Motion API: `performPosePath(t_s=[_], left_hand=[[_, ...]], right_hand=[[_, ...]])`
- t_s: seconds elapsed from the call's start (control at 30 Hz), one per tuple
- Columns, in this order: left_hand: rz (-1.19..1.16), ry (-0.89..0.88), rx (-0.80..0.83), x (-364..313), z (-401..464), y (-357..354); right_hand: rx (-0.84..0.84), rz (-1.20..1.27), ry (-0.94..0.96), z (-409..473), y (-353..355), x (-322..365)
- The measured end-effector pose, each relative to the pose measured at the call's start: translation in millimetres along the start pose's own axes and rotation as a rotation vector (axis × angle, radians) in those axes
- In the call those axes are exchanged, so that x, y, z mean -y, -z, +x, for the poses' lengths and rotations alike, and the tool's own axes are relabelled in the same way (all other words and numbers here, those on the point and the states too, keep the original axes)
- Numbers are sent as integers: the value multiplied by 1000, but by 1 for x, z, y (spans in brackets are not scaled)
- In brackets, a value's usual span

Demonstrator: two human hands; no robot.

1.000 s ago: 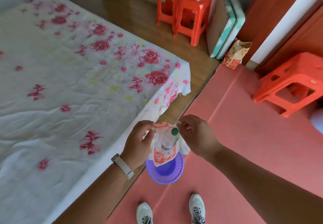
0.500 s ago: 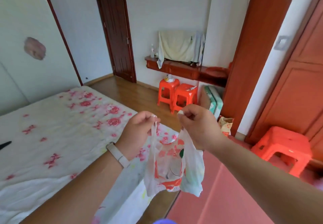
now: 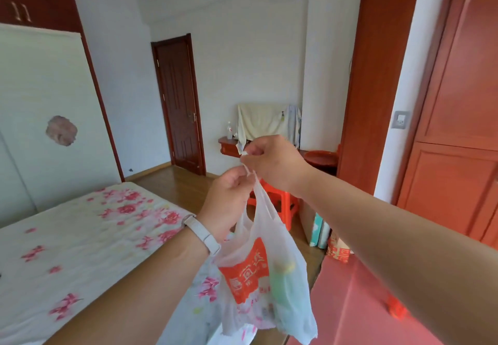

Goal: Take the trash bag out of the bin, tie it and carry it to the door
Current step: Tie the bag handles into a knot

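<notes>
Left hand [image 3: 229,199]: pinches a bag handle.
Right hand [image 3: 272,164]: pinches the other handle, at 1 o'clock.
Trash bag [image 3: 258,272]: hangs below (see-through).

Left hand [image 3: 229,201] and right hand [image 3: 272,164] pinching trash bag [image 3: 258,272] handles (held aloft), bed [image 3: 80,237] beside

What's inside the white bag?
Through the thin trash bag held up by the left hand and right hand, something green and yellow shows. The orange print hides the rest.
</notes>
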State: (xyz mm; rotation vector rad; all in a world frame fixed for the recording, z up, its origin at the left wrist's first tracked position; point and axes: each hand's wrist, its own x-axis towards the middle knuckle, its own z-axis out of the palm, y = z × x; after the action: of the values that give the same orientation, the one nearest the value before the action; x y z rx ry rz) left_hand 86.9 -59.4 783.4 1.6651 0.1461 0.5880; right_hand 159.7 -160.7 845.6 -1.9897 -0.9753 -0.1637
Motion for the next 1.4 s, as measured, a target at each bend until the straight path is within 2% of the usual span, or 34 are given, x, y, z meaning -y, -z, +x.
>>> performPosePath(t_s=[0.2,0.33,0.43,0.57,0.67,0.73,0.83,0.93,1.03,1.4], left_hand=[[131,10,-122,-1,1,-16],[135,26,-166,1,7,-23],[91,25,-141,-2,12,-26],[-13,18,-4,-10,17,-28],[-6,-11,68,-19,14,-34],[-13,-17,114,-23,11,-38],[-10,-28,169,-29,7,-42],[-11,-58,155,-36,4,-40],[-6,-80,134,-42,6,-32],[-48,-79,65,-57,9,-14]], right_hand=[[-17,129,-84,-5,-4,-20],[-3,165,-60,-21,-4,-44],[173,155,-87,-36,-3,-66],[494,133,-161,-55,-4,-82],[537,296,-154,-61,-15,-85],[506,435,-136,-61,-29,-81],[306,582,-80,-56,-53,-87],[178,627,-145,-53,-65,-91],[143,539,-226,-44,-71,-90],[133,382,-220,-33,-71,-73]])
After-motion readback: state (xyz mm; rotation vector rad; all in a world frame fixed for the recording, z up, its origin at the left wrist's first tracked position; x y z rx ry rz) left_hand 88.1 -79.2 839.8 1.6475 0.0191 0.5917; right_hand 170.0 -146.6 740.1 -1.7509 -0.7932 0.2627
